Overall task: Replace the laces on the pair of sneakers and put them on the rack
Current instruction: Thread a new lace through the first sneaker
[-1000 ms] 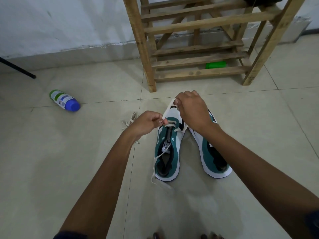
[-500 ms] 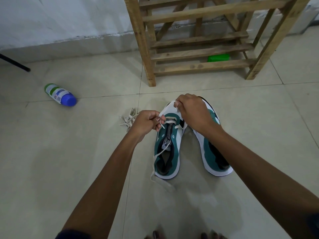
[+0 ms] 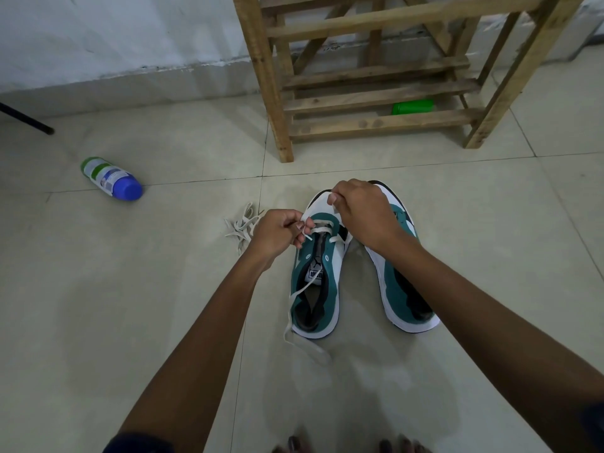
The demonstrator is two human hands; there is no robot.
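Two green-and-white sneakers stand side by side on the tiled floor. The left sneaker (image 3: 318, 282) has a white lace (image 3: 322, 230) threaded through its front eyelets only, with a loose end trailing past its heel. My left hand (image 3: 277, 232) pinches the lace at the shoe's left side. My right hand (image 3: 362, 212) pinches the other part of the lace above the toe. The right sneaker (image 3: 403, 289) lies partly under my right forearm. A bundle of loose white laces (image 3: 240, 225) lies on the floor just left of my left hand. The wooden rack (image 3: 376, 86) stands behind the shoes.
A bottle with a blue cap (image 3: 111, 179) lies on the floor at the left. A green object (image 3: 412, 107) sits under the rack's lowest shelf. A dark rod (image 3: 26, 119) reaches in at the far left. My toes (image 3: 343, 446) show at the bottom edge.
Both hands have stayed on the lace at the left sneaker's front, with only small shifts. The camera has tilted a little, so the scene sits slightly differently in view.
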